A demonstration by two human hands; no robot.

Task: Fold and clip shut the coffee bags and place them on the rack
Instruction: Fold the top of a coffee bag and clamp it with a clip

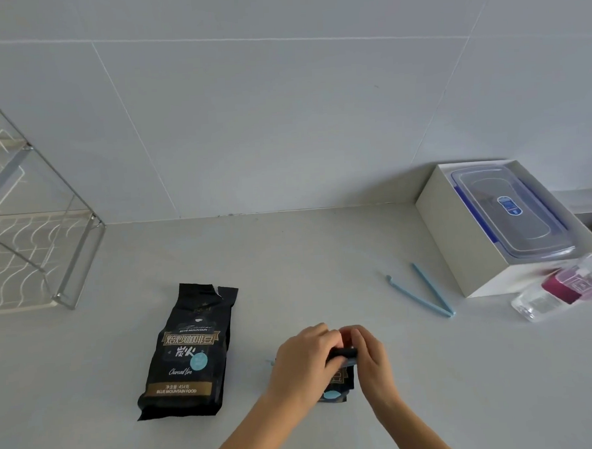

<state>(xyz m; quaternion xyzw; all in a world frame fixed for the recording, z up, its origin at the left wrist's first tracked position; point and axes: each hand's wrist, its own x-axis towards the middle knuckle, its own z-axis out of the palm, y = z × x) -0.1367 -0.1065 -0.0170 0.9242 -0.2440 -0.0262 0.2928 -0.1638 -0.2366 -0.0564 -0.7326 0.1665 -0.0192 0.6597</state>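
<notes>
Near the front middle of the pale desk [289, 252], a black coffee bag [337, 383] is held between both hands, its top rolled down into a dark fold. The left hand [303, 361] is curled over the fold from the left, and the right hand [372, 357] is closed on it from the right, so each grip is shut on that bag. A bit of light blue is seen at the fold, though what it is cannot be told. A second coffee bag [188, 353] is laid flat to the left, its torn top open. An open blue clip [420, 291] is left on the desk to the right, well apart from both bags. The wire rack [37, 217] is stood at the far left against the tiled wall [281, 105].
</notes>
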